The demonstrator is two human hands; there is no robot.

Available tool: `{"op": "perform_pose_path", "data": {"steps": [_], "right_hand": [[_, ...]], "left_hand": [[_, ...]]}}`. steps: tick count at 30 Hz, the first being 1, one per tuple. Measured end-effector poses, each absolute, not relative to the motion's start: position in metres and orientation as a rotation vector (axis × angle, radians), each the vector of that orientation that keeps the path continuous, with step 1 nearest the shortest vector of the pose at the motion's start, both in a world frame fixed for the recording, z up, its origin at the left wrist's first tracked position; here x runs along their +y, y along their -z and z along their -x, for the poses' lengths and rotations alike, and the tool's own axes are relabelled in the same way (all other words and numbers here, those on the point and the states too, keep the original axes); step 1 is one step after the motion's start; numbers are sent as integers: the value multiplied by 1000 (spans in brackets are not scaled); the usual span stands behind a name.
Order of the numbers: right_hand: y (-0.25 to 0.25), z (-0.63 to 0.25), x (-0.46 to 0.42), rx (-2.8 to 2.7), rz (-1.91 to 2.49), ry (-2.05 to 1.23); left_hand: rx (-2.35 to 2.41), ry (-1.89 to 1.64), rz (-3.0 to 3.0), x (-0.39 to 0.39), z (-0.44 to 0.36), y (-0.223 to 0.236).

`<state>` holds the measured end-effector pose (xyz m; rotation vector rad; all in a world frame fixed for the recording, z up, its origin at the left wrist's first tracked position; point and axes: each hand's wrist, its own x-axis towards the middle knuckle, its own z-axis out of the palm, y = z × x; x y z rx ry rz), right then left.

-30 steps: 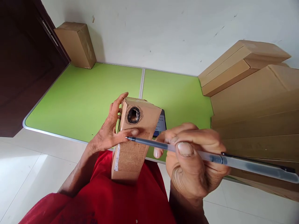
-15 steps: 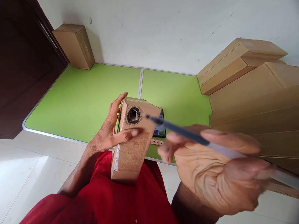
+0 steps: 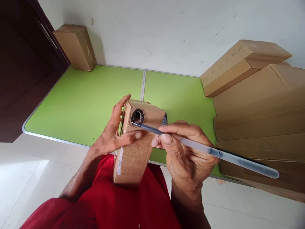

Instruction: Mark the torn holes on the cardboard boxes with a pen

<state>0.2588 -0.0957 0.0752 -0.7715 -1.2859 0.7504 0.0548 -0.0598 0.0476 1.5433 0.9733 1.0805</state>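
Observation:
A small brown cardboard box [image 3: 134,159] is tilted up against my red clothing, gripped along its left side by my left hand [image 3: 111,132], thumb across the front. Near the box's top is a ragged hole [image 3: 137,116], ringed with thick black ink and loose scribbled circles. My right hand [image 3: 188,149] pinches a pen [image 3: 195,144] with a dark grip and clear barrel. The pen's tip lies at the lower left of the black ring. Behind the box, a phone [image 3: 165,119] shows only a corner.
The green table [image 3: 78,98] has a metal edge and a centre seam. One cardboard box [image 3: 75,47] stands at its back left. Several larger cardboard boxes [image 3: 250,95] are stacked along the right. A dark door [image 3: 23,63] is at the left, a white wall [image 3: 152,35] behind.
My right hand has moved away from the camera and left, bringing the pen tip from right of the hole onto the black ring. The left hand and box stay nearly still.

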Motion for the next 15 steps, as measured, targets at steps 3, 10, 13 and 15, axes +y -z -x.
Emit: {"op": "perform_pose_path", "data": {"steps": [3, 10, 13, 15], "right_hand": [[-76, -258, -94, -1326, 810, -716], [-77, -261, -95, -1355, 830, -712], [-77, -264, -96, -1306, 845, -705], [-77, -266, -95, -1246, 854, -684]], "left_hand": [[983, -1076, -1539, -61, -55, -49], [992, -1093, -1536, -63, -53, -48], [995, -1099, -1517, -63, -53, -48], [1001, -1083, -1489, -63, -54, -50]]}}
